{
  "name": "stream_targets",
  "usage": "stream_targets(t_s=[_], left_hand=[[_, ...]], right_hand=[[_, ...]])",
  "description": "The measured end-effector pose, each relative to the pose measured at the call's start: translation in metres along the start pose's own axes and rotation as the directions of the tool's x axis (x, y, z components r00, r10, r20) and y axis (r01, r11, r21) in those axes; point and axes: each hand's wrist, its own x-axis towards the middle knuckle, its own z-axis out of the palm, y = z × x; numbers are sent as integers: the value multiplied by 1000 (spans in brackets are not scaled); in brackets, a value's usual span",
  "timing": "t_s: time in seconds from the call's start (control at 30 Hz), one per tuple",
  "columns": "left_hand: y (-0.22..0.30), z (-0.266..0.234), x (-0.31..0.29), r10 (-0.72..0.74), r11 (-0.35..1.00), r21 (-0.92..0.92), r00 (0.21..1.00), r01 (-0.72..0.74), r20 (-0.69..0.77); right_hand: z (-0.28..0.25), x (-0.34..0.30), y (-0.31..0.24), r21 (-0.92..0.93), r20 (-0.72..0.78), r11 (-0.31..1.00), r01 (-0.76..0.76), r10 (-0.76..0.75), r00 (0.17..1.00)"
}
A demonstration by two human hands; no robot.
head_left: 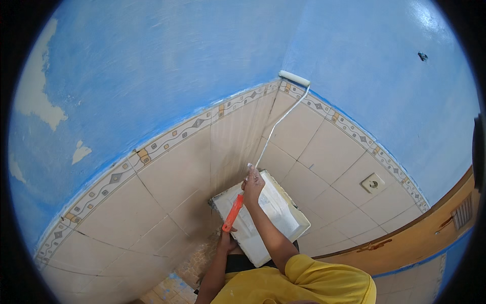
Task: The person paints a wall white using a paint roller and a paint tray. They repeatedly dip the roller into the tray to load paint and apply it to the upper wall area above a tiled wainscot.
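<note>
My right hand (253, 186) is closed around the upper part of a paint roller, where its white-coated rod meets the orange-red handle (233, 213). At the handle's lower end is my left hand (227, 242), its fingers curled against it and partly hidden. The rod runs up to the white roller sleeve (294, 78), which touches the blue wall (344, 66) at the corner, just above the patterned tile border (316, 105). Beneath my right forearm a white, paint-smeared tray or tub (288, 225) sits tilted, close beside my left hand.
Beige tiles (174, 177) cover the lower walls, with a socket (373, 183) on the right. The left blue wall has bare, peeled patches (43, 96). A dark fitting (422, 56) sticks out upper right. Low at right runs an orange-brown wooden panel (400, 242). Paint-spotted floor tiles (174, 283) show below.
</note>
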Motion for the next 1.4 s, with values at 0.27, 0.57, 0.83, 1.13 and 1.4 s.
stream_targets(t_s=[0.27,0.57,0.83,1.13,1.4], left_hand=[[1,11,-8,102,990,102,995,-102,1],[3,3,3,-13,999,50,995,8,96],[0,0,9,-34,999,34,995,31,93],[2,-4,4,-3,996,93,999,-1,49],[7,5,-1,-27,998,54,998,24,56]], right_hand=[[9,18,-17,-1,-20,991,133,-133,991],[74,65,-129,201,63,948,246,-263,963],[80,82,-179,370,90,921,119,-163,983],[9,-2,-18,172,-55,985,-21,31,998],[40,47,-96,158,12,975,153,-157,988]])
